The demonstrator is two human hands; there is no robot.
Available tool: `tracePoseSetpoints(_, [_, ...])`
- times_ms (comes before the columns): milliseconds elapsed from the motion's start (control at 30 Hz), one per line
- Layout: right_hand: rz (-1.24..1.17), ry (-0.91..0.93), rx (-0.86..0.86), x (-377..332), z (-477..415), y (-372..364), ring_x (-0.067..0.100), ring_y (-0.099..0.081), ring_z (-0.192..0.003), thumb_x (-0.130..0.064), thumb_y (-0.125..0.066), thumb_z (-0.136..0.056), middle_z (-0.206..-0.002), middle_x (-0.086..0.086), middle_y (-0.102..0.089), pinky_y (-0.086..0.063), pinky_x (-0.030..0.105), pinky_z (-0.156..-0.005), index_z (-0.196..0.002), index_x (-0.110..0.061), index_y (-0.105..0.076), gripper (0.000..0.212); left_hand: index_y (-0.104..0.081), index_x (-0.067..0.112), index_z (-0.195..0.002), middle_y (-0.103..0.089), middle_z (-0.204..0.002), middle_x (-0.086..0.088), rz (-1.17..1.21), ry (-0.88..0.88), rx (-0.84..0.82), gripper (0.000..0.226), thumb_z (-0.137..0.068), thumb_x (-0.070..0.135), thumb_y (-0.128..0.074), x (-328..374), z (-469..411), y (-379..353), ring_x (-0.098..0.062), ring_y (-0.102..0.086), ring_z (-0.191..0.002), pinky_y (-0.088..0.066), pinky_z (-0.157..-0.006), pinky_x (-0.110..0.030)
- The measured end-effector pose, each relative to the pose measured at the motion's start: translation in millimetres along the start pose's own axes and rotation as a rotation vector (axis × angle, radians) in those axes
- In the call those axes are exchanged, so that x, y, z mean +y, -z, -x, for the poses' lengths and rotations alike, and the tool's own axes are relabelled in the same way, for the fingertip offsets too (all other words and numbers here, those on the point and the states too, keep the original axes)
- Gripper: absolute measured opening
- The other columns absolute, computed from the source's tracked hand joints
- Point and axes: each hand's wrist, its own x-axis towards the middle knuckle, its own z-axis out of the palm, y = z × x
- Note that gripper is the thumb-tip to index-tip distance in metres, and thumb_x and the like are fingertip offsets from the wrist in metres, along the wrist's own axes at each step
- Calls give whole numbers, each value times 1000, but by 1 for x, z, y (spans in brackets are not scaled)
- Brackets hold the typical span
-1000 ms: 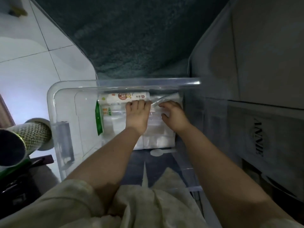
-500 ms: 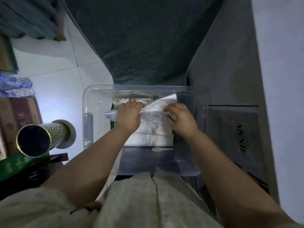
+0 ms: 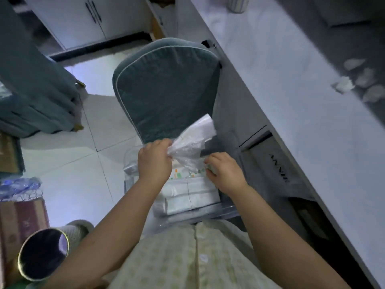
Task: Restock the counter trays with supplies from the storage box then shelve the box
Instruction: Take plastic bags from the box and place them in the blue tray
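Now, left hand (image 3: 154, 161): fingers bunched, pinching the neck of the bag (image 3: 188, 146) above the box.
Right hand (image 3: 226, 174): fingers curled in at the bag's near right corner, seemingly pinching it; the tips are partly hidden.
Bag: clear film; half a second ago it lay low over the packs, now it is drawn up and leans far-right toward the counter.
Packs (image 3: 191, 192): white, stacked inside the box, just under the bag.
Box (image 3: 220, 213): clear, close to the person, near side of the chair (image 3: 166, 86).
Counter (image 3: 291, 84): along the right, newly in view; white scraps (image 3: 343, 85) lie on it, well apart from the box.
Meaning: the first supply is likely coming out; trays not yet restocked, box not yet shelved.
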Motion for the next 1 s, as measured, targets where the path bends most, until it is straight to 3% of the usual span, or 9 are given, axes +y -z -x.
tracePoseSetpoints(133, [-1, -223, 86, -34, 56, -13, 34, -54, -104, -11, -66, -82, -112, 11, -63, -47, 43, -84, -112, -5, -66, 30, -66, 26, -99, -68, -91, -1, 4, -165, -18, 35, -75, 1, -61, -6, 23, 13, -30, -56, -88, -32, -74, -35])
tracePoseSetpoints(333, [29, -472, 220, -74, 140, -9, 32, -53, -107, -15, -67, -81, -116, 9, -62, -47, 41, -85, -116, -11, -65, 36, -66, 27, -105, -69, -102, -4, -40, -326, -102, 36, -78, 4, -60, 5, 47, 19, -32, -56, -96, -37, -83, -40])
tracePoseSetpoints(533, [252, -664, 331, -91, 237, 21, 31, -50, -110, -21, -68, -79, -116, 5, -62, -46, 46, -89, -117, -16, -63, 39, -65, 27, -105, -68, -99, -2, -10, -678, -192, 34, -76, 9, -61, 92, 99, 12, -31, -56, -94, -34, -78, -37])
tracePoseSetpoints(767, [262, -903, 491, -102, 384, 25, 31, -50, -110, -18, -68, -79, -114, 7, -62, -47, 44, -88, -118, -14, -62, 40, -63, 28, -101, -65, -93, 1, 34, -992, -234, 33, -72, 14, -62, 185, 214, -8, -29, -56, -91, -24, -74, -35])
tracePoseSetpoints(1000, [359, -1041, 319, -101, 569, 29, 28, -45, -111, -25, -59, -85, -119, 4, -54, -41, 39, -87, -125, -17, -52, 41, -64, 29, -104, -65, -92, 4, 110, -1200, -315, 36, -75, 8, -59, 282, 383, -40, -25, -55, -90, -22, -75, -34])
